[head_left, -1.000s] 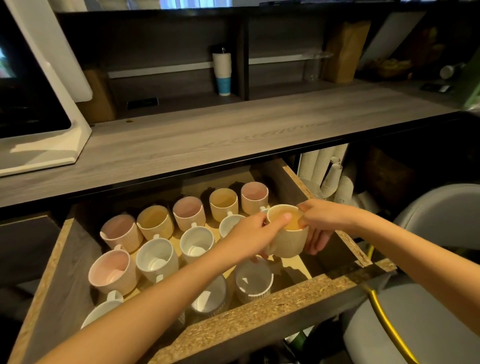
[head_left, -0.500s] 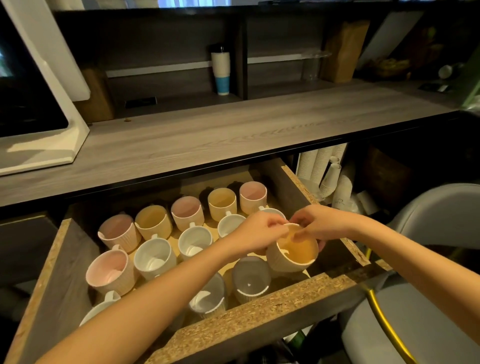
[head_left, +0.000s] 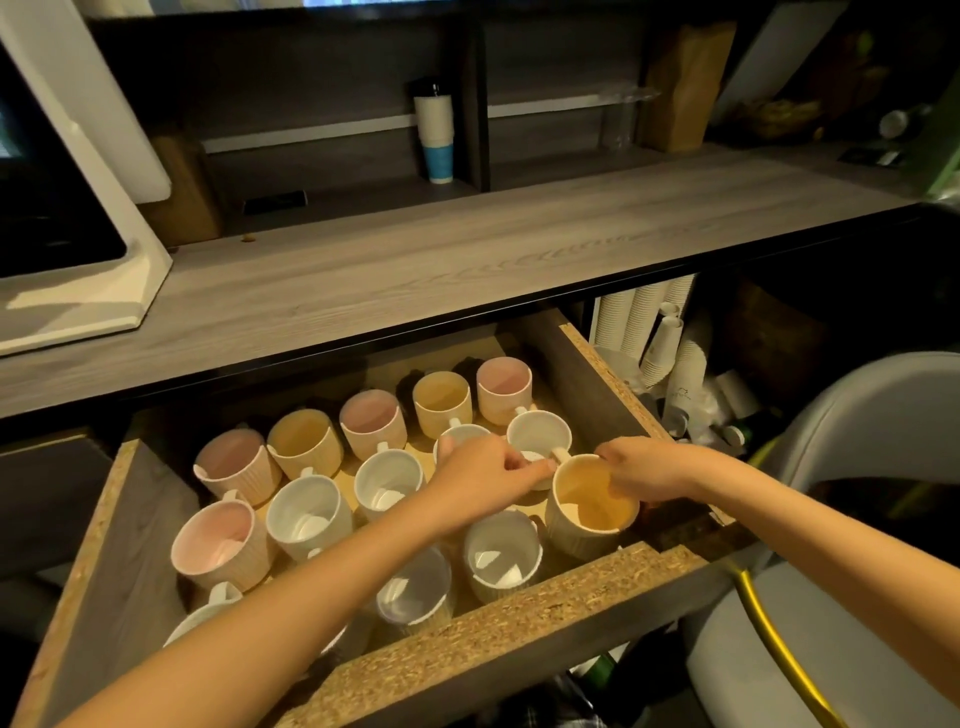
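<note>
An open wooden drawer (head_left: 519, 639) under the counter holds several ribbed mugs with white, pink or yellow insides. At the drawer's right front stands a cream mug with a yellow inside (head_left: 589, 512), upright, beside a white mug (head_left: 537, 434). My right hand (head_left: 649, 467) pinches this mug's right rim, fingertips reaching inside it. My left hand (head_left: 485, 470) has curled fingers at the mug's left rim, near a handle; my forearm hides the mugs beneath it.
A grey wood counter (head_left: 467, 260) overhangs the drawer's back. A white screen stand (head_left: 78, 260) sits on its left, stacked paper cups (head_left: 436, 135) and a brown bag (head_left: 685, 88) on the shelf behind. More paper cup stacks (head_left: 654, 332) and a grey chair (head_left: 857, 467) are at right.
The yellow-inside mug has come down from above the drawer to stand at its right front. Both hands followed it down and stay at its rim.
</note>
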